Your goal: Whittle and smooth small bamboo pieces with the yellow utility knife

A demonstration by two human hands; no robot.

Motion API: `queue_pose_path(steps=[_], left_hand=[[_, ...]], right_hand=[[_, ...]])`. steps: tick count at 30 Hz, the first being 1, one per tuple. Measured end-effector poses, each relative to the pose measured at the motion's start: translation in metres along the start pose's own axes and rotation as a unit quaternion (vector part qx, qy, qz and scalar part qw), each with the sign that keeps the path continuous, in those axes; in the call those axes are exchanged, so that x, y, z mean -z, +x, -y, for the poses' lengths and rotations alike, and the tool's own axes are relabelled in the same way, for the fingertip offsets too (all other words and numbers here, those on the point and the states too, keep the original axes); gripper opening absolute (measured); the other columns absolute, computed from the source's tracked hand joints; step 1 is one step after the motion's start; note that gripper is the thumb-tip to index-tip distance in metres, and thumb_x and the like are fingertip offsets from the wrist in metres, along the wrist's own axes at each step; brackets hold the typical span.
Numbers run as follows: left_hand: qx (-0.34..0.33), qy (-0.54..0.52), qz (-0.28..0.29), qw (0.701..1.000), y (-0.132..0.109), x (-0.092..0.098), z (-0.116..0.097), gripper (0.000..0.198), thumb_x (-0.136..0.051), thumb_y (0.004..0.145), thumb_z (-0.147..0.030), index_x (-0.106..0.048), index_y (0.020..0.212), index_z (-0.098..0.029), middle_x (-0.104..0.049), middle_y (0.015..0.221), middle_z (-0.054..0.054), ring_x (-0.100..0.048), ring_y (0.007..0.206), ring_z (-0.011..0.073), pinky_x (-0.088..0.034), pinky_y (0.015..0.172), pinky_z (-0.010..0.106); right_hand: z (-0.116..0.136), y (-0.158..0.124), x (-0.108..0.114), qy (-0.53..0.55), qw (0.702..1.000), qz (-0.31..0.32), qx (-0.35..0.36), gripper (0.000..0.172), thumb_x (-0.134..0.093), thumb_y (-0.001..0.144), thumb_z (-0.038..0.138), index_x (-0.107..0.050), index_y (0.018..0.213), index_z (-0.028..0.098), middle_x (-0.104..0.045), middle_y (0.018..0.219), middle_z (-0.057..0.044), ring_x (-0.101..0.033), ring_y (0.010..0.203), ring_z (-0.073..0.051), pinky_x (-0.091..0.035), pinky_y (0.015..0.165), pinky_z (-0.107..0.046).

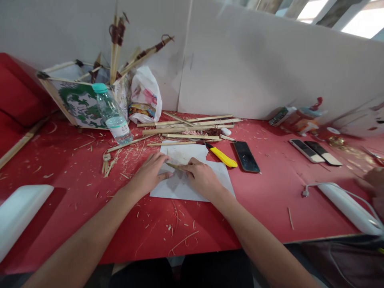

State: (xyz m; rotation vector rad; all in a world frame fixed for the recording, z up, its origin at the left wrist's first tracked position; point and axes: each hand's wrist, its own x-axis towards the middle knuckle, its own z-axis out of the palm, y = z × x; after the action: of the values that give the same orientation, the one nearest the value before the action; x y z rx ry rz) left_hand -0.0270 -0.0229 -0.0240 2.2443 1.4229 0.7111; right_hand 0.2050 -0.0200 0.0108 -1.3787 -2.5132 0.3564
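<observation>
Red tabletop (pixel 270 200), littered with shavings, runs up to white partition boards (pixel 270 68). Both my hands rest on a white paper sheet (pixel 183 154) in front of me. My left hand (pixel 148 173) has its thumb and fingertips closed on the left end of a thin bamboo sliver (pixel 175 165), and my right hand (pixel 201 178) has its fingers pinched together on the other end. The sliver lies low over the paper between the two hands, tilted a little down to the right.

As I judge it, I am holding and lining up this one strip against the paper, with no tool in hand. Thin as it is, moving it calls for an even grip at both ends so it neither bows nor snaps.

A yellow utility knife (pixel 222 157) lies just beyond my right hand, a dark smartphone (pixel 246 156) beside it. Behind the paper sits a loose pile of bamboo strips (pixel 192 124); a water bottle (pixel 113 115) stands to the left, before a bamboo frame with dragon-printed paper (pixel 78 102). Another person's hand (pixel 376 180) shows at the far right.
</observation>
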Motion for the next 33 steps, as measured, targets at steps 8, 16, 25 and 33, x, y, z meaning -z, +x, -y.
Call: queue_pose_path(steps=[8,16,25,33], left_hand=[[0.023,0.021,0.008,0.999,-0.001,0.005,-0.008,0.044,-0.065,0.089,-0.045,-0.053,0.129,-0.028,-0.056,0.13,0.008,-0.049,0.126,0.0321,-0.042,0.099,0.046],[0.037,0.036,0.022,0.998,0.0,0.005,-0.008,0.051,-0.066,0.089,-0.043,-0.048,0.134,-0.028,-0.055,0.134,0.009,-0.05,0.126,0.0328,-0.039,0.1,0.048],[0.017,0.027,0.012,0.999,-0.001,0.002,-0.002,0.052,-0.066,0.088,-0.046,-0.048,0.133,-0.028,-0.055,0.133,0.009,-0.05,0.126,0.0329,-0.039,0.099,0.046],[0.027,0.038,0.009,0.999,-0.001,0.002,-0.001,0.056,-0.067,0.087,-0.048,-0.046,0.135,-0.027,-0.055,0.135,0.009,-0.051,0.124,0.0328,-0.038,0.1,0.047]], right_hand=[[0.005,-0.032,0.006,-0.086,0.995,0.039,-0.019,0.043,-0.044,0.097,0.014,-0.068,0.128,0.031,-0.051,0.11,-0.006,-0.05,0.058,-0.007,-0.035,0.056,-0.026],[0.015,-0.004,0.004,-0.12,0.991,0.03,-0.04,0.036,-0.047,0.095,0.015,-0.069,0.121,0.028,-0.053,0.108,-0.007,-0.056,0.062,-0.011,-0.032,0.053,-0.028],[0.007,-0.023,0.002,-0.109,0.992,0.01,-0.065,0.041,-0.044,0.097,0.015,-0.07,0.122,0.034,-0.053,0.107,-0.006,-0.055,0.06,-0.01,-0.033,0.055,-0.028],[0.016,-0.046,0.01,-0.098,0.993,0.054,-0.036,0.041,-0.043,0.095,0.011,-0.07,0.123,0.026,-0.055,0.102,-0.005,-0.047,0.052,-0.009,-0.031,0.053,-0.03]])
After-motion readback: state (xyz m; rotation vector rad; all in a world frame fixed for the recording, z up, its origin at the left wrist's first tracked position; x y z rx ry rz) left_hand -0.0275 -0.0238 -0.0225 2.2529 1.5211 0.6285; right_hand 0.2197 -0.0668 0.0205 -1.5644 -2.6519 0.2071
